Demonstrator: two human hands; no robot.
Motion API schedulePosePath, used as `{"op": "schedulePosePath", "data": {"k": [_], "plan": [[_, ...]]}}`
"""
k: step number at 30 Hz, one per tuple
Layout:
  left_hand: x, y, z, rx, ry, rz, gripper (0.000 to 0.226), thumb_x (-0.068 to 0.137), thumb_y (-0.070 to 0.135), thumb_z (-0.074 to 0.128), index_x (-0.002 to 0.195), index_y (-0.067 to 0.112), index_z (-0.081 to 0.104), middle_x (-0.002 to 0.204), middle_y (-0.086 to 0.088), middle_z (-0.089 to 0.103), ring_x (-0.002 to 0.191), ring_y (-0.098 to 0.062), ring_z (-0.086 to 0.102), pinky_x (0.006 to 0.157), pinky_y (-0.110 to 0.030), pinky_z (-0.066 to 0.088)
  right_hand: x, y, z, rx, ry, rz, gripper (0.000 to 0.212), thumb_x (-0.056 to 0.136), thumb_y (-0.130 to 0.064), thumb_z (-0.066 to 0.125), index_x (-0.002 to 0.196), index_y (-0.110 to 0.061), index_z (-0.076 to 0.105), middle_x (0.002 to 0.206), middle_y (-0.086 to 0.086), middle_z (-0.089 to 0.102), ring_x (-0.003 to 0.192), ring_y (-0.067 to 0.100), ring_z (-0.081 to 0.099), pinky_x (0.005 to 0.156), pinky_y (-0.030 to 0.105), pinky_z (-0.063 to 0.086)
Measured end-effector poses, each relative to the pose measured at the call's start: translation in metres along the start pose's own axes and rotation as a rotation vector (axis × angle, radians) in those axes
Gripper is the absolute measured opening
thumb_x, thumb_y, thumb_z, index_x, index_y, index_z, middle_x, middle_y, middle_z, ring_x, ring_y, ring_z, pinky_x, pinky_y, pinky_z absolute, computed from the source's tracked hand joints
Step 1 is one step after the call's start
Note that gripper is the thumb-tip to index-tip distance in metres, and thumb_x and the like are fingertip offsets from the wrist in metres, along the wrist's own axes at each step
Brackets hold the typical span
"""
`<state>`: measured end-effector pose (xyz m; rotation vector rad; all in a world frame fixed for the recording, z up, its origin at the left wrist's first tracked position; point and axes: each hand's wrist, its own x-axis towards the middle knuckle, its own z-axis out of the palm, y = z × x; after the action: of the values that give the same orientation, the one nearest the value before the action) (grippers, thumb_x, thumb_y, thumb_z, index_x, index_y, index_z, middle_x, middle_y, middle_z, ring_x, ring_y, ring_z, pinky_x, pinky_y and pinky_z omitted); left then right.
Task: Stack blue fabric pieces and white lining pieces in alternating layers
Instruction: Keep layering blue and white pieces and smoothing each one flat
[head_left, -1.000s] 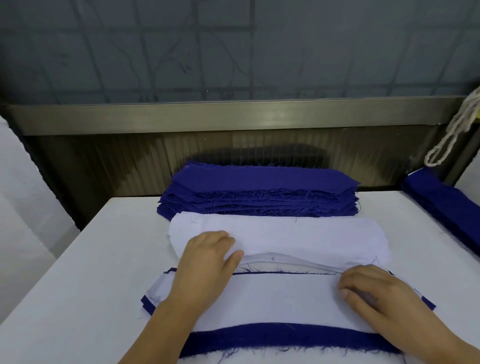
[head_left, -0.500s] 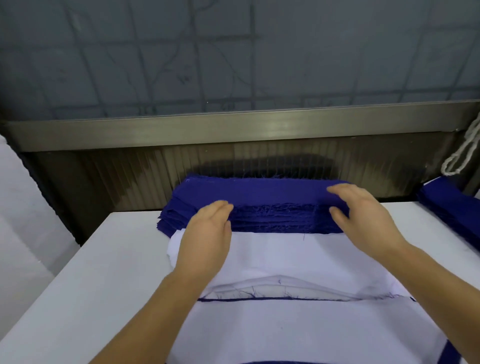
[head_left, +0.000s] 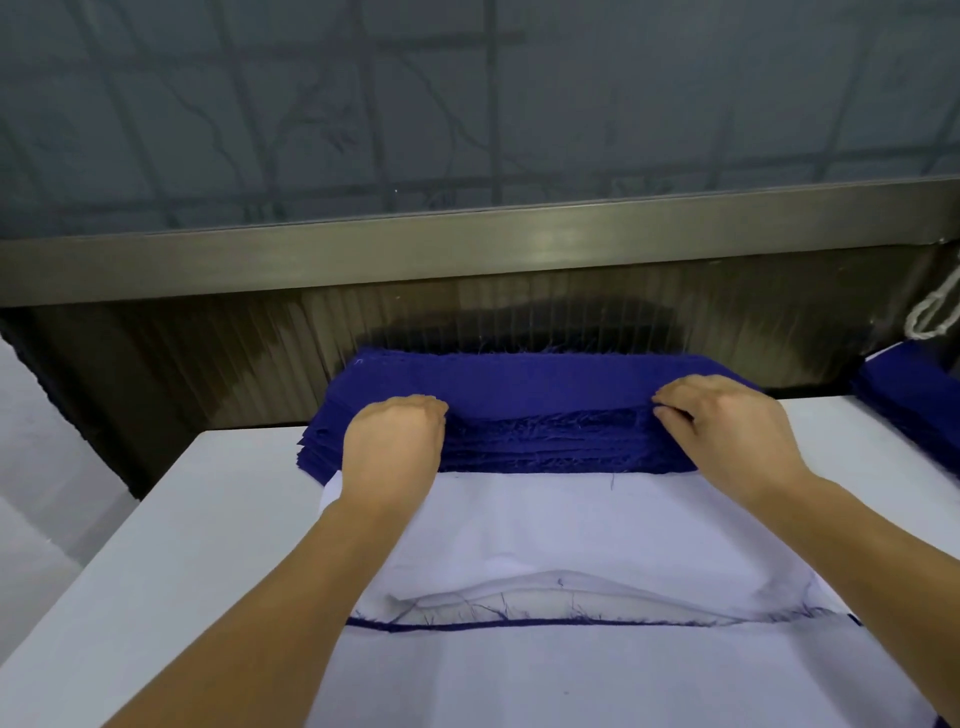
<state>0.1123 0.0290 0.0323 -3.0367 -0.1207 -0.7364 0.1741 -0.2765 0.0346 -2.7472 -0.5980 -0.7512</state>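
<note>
Blue fabric stack (head_left: 545, 415) at table (head_left: 218, 519) far edge; left hand (head_left: 392, 447) and right hand (head_left: 727, 431) fingers pinch its top piece, white lining (head_left: 597, 525) just nearer.

Left hand (head_left: 392, 447), right hand (head_left: 727, 436) pinch top blue piece (head_left: 545, 384) (frayed stack edge).

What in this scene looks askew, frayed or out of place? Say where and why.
The far edge of the top white lining piece bows up off the near stack instead of lying flat, with loose threads and a blue edge showing beneath. The blue fabric stack that both hands grip has frayed front edges. Nothing looks spilled or torn.
</note>
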Motion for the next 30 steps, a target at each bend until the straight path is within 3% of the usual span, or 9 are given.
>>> {"op": "schedulePosePath", "data": {"k": [4, 7, 10, 15, 20, 23, 26, 28, 30], "plan": [[-0.002, 0.002, -0.006, -0.064, 0.094, -0.019, 0.017, 0.091, 0.013, 0.057, 0.089, 0.019, 0.072, 0.076, 0.002, 0.069, 0.065, -0.016, 0.060, 0.058, -0.032, 0.049, 0.002, -0.001, -0.001, 0.045, 0.052, 0.039, 0.004, 0.086, -0.016, 0.070, 0.088, -0.017, 0.073, 0.086, -0.002, 0.071, 0.076, 0.017, 0.062, 0.060, 0.025, 0.043], [-0.001, 0.003, -0.006, -0.140, 0.156, -0.034, 0.011, 0.086, 0.011, 0.062, 0.084, 0.020, 0.069, 0.074, 0.004, 0.066, 0.064, -0.015, 0.057, 0.058, -0.028, 0.047, 0.004, -0.003, 0.000, 0.076, 0.047, 0.107, 0.008, 0.084, -0.016, 0.071, 0.081, -0.021, 0.066, 0.083, -0.007, 0.064, 0.072, 0.012, 0.055, 0.057, 0.023, 0.037], [0.001, 0.001, -0.002, -0.253, 0.150, -0.082, 0.010, 0.085, 0.012, 0.064, 0.088, 0.022, 0.064, 0.081, 0.007, 0.063, 0.074, -0.012, 0.056, 0.061, -0.025, 0.045, 0.006, -0.004, -0.002, 0.127, -0.017, 0.147, 0.013, 0.084, -0.016, 0.071, 0.081, -0.023, 0.061, 0.086, -0.009, 0.059, 0.076, 0.011, 0.054, 0.061, 0.024, 0.040], [-0.002, -0.011, 0.002, -0.318, 0.030, 0.016, 0.025, 0.094, 0.022, 0.057, 0.117, 0.020, 0.067, 0.111, 0.005, 0.063, 0.102, -0.016, 0.054, 0.082, -0.030, 0.050, -0.001, 0.004, -0.015, 0.257, -0.126, 0.056, 0.017, 0.093, -0.010, 0.059, 0.101, -0.018, 0.072, 0.101, -0.006, 0.066, 0.092, 0.012, 0.059, 0.082, 0.025, 0.048], [-0.014, -0.013, -0.033, -0.315, 0.110, 0.043, 0.021, 0.092, 0.016, 0.060, 0.111, 0.015, 0.071, 0.109, 0.001, 0.068, 0.100, -0.018, 0.059, 0.087, -0.032, 0.050, -0.021, -0.005, -0.038, 0.257, 0.045, 0.017, 0.017, 0.092, -0.007, 0.061, 0.103, -0.012, 0.073, 0.102, -0.002, 0.070, 0.098, 0.015, 0.059, 0.090, 0.026, 0.042], [-0.040, -0.010, -0.063, -0.299, 0.177, 0.056, 0.019, 0.090, 0.014, 0.062, 0.106, 0.016, 0.071, 0.103, 0.003, 0.068, 0.091, -0.015, 0.061, 0.080, -0.026, 0.048, -0.046, -0.018, -0.058, 0.261, 0.131, 0.008, 0.015, 0.091, -0.008, 0.059, 0.100, -0.016, 0.069, 0.094, -0.004, 0.067, 0.086, 0.010, 0.057, 0.080, 0.023, 0.043], [-0.074, -0.012, -0.089, -0.415, 0.083, 0.033, 0.019, 0.091, 0.019, 0.059, 0.104, 0.030, 0.068, 0.094, 0.027, 0.060, 0.081, 0.001, 0.057, 0.072, -0.008, 0.041, -0.078, -0.028, -0.083, 0.411, 0.082, 0.091, 0.014, 0.094, -0.031, 0.048, 0.093, -0.036, 0.062, 0.084, -0.019, 0.064, 0.081, 0.004, 0.058, 0.060, 0.013, 0.043], [-0.096, -0.018, -0.103, -0.512, -0.053, 0.028, 0.023, 0.090, 0.023, 0.060, 0.093, 0.044, 0.065, 0.089, 0.036, 0.060, 0.088, 0.008, 0.057, 0.066, -0.001, 0.042, -0.097, -0.028, -0.098, 0.518, -0.042, 0.154, 0.021, 0.085, -0.052, 0.042, 0.089, -0.044, 0.062, 0.088, -0.025, 0.066, 0.082, -0.001, 0.060, 0.062, 0.016, 0.050], [-0.111, -0.024, -0.110, -0.626, -0.272, 0.012, 0.024, 0.091, 0.027, 0.059, 0.086, 0.049, 0.066, 0.093, 0.039, 0.060, 0.093, 0.013, 0.055, 0.070, 0.000, 0.043, -0.110, -0.023, -0.106, 0.631, -0.240, 0.188, 0.021, 0.081, -0.052, 0.046, 0.091, -0.048, 0.065, 0.089, -0.024, 0.068, 0.080, -0.003, 0.064, 0.065, 0.013, 0.050]]}}
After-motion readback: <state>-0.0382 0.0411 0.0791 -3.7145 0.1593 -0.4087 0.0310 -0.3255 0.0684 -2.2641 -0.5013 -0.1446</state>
